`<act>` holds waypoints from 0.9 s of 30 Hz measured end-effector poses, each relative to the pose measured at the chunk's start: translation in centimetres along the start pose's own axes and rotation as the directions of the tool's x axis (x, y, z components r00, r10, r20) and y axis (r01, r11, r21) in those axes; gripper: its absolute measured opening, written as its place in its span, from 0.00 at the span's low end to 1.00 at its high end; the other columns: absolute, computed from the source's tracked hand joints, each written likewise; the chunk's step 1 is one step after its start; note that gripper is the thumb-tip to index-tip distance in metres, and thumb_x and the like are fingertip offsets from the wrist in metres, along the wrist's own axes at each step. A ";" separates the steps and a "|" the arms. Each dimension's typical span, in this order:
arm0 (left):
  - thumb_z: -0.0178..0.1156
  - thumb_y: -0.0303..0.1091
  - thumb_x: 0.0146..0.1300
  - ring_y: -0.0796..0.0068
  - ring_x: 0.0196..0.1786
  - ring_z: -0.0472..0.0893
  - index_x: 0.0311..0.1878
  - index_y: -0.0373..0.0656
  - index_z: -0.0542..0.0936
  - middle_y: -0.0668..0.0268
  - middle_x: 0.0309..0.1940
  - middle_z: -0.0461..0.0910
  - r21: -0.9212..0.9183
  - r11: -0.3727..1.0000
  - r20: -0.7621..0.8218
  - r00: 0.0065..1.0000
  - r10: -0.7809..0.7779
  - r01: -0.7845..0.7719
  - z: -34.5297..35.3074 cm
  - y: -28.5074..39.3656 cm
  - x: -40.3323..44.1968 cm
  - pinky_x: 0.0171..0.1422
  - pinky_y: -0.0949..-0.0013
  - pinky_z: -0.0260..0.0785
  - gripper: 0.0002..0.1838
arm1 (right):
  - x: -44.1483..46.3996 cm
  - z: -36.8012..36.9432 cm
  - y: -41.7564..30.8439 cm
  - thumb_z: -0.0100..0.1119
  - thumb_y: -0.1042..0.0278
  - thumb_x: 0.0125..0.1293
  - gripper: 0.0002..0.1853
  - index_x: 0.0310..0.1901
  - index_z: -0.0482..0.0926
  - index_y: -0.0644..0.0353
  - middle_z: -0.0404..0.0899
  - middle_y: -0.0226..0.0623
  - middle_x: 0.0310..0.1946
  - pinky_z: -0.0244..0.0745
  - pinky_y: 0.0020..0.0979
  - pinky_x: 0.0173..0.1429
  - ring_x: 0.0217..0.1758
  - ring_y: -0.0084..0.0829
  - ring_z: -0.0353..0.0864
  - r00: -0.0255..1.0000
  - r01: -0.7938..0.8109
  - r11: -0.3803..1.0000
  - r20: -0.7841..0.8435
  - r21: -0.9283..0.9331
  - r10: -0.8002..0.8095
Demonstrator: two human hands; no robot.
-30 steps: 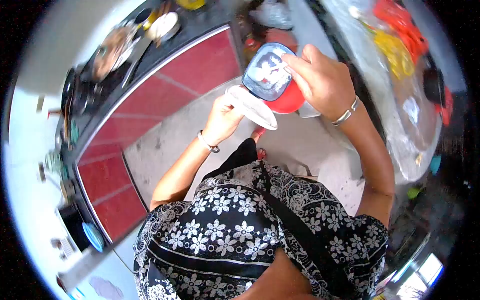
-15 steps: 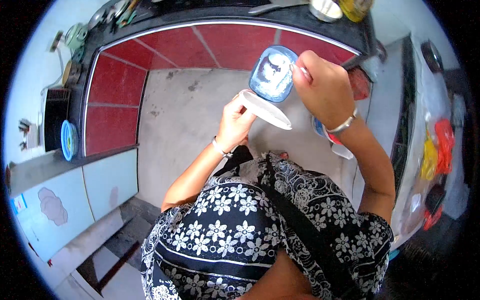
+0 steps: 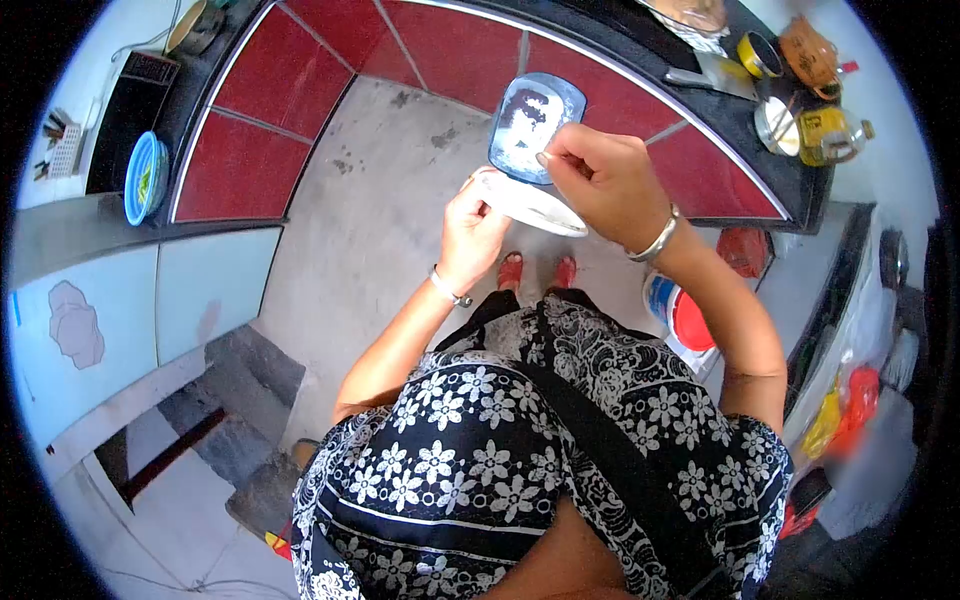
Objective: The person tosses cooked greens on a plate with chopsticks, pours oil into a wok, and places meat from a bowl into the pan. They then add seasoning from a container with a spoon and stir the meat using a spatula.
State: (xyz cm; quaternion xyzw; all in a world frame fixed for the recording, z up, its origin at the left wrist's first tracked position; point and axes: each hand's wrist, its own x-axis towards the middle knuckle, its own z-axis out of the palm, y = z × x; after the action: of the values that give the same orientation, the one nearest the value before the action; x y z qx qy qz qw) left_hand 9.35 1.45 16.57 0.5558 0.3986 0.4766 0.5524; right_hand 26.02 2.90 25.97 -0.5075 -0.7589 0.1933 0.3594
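Observation:
My left hand (image 3: 472, 235) is closed on the near side of a white rounded piece (image 3: 535, 208), which looks like a lid or shallow dish seen nearly edge-on. Against its far side is a bluish see-through container (image 3: 508, 155), its opening towards me and white, powdery-looking stuff inside. My right hand (image 3: 605, 185) is closed in a pinch over the container's right edge, fingertips at its opening. What those fingers hold is hidden.
A black counter (image 3: 640, 55) above red cabinets holds a cleaver (image 3: 725, 78), a white bowl (image 3: 775, 125) and an oil bottle (image 3: 828, 137). On the left counter stands a blue basin (image 3: 142, 180). A red-and-blue bucket (image 3: 690, 318) is on the floor at right.
My right hand has moved left, from beside the container to over its edge. My left hand stays closed on the white piece. The view has turned, bringing more of the right counter into sight.

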 end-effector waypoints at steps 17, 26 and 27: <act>0.55 0.24 0.59 0.84 0.37 0.71 0.37 0.36 0.75 0.72 0.34 0.72 0.035 0.997 -0.146 0.987 -0.064 0.069 0.5 -1.0 6.7 0.41 0.78 0.66 0.04 | 8.6 -2.7 9.6 0.54 0.70 0.56 0.04 0.27 0.73 0.60 0.75 0.32 0.16 0.66 0.22 0.21 0.17 0.21 0.74 0.923 -0.310 0.858 0.347 0.409 0.168; 0.56 0.25 0.58 0.86 0.32 0.71 0.36 0.35 0.75 0.72 0.28 0.74 0.138 0.969 -0.140 0.973 -0.184 0.203 1.9 -1.0 11.5 0.36 0.78 0.66 0.05 | 14.2 -7.6 12.6 0.55 0.69 0.59 0.06 0.28 0.71 0.58 0.71 0.29 0.16 0.54 0.14 0.15 0.11 0.13 0.61 0.762 -0.647 0.479 0.486 0.593 0.429; 0.56 0.26 0.58 0.86 0.30 0.72 0.36 0.34 0.75 0.73 0.27 0.75 0.094 0.974 -0.141 0.971 -0.194 0.208 2.1 -1.6 11.9 0.34 0.79 0.66 0.05 | 14.5 -7.9 13.3 0.55 0.70 0.59 0.06 0.28 0.71 0.58 0.71 0.28 0.15 0.53 0.15 0.14 0.10 0.13 0.61 0.785 -0.616 0.439 0.462 0.654 0.413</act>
State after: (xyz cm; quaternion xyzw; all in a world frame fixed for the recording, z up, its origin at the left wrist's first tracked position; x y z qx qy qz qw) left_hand 14.18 12.58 16.22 0.5092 0.5132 0.4314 0.5396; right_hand 37.03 21.04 27.56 -0.4809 -0.4408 0.6599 0.3729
